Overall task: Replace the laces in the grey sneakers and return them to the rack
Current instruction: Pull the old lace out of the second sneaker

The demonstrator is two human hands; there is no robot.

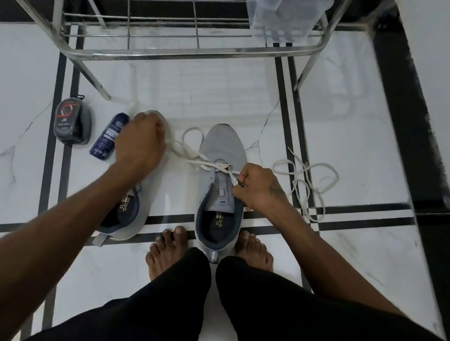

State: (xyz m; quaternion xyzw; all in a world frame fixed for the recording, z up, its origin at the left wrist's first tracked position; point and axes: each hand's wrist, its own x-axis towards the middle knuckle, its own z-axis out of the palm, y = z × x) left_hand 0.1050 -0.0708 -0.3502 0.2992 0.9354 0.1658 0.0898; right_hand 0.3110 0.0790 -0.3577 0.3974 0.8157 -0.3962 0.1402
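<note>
Two grey sneakers stand on the white floor, toes toward the rack. The right sneaker [219, 169] has a white lace [192, 149] through its lowest eyelets, its loose end looping left. My right hand [258, 186] pinches one end of this lace beside the tongue. The left sneaker [126, 209] is mostly covered by my left arm. My left hand [140, 139] rests over its toe with fingers curled; whether it grips the lace there is hidden. A second white lace [306, 176] lies loose on the floor to the right.
A metal wire shoe rack [176, 49] stands just beyond the sneakers, with a clear plastic box [286, 12] on its shelf. A dark shoe-polish pack [72, 125] and a blue spray can [108, 136] lie at the left. My bare feet [169, 251] flank the right sneaker's heel.
</note>
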